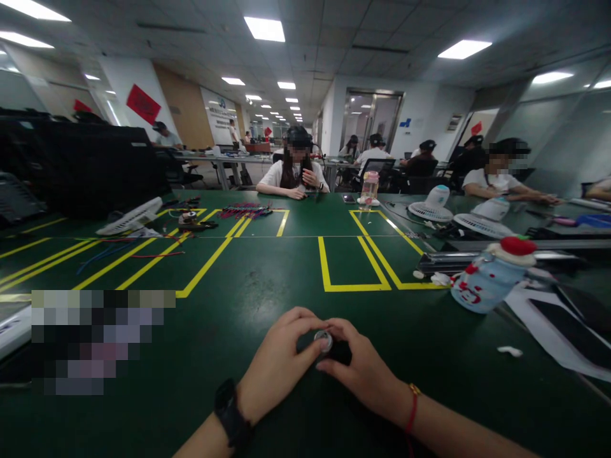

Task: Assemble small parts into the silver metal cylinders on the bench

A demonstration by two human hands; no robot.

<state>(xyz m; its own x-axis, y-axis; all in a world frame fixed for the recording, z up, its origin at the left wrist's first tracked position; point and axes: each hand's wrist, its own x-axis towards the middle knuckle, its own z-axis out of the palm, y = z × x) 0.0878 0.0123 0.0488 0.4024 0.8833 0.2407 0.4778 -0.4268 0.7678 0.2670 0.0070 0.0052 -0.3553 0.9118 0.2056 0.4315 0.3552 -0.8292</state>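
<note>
Over the near part of the green table [267, 356], both my hands meet around a small round thing with a pale, silvery rim [323, 341]. My left hand [286, 346], a black watch on its wrist, is closed with the thumb pressed against this piece. From the other side, my right hand [360, 362] curls its fingers and thumb about it, a red cord bracelet on the wrist. A dark area lies inside the right hand's curve; whether it is part of the thing or shadow, I cannot tell. The thing's exact kind is unclear.
A light-blue bottle with a red top [491, 280] stands at right, near white fans [432, 207] and metal rails [458, 259]. Wires [243, 210] lie far left of centre. A person [296, 165] sits opposite. A small white piece [510, 351] lies to the right.
</note>
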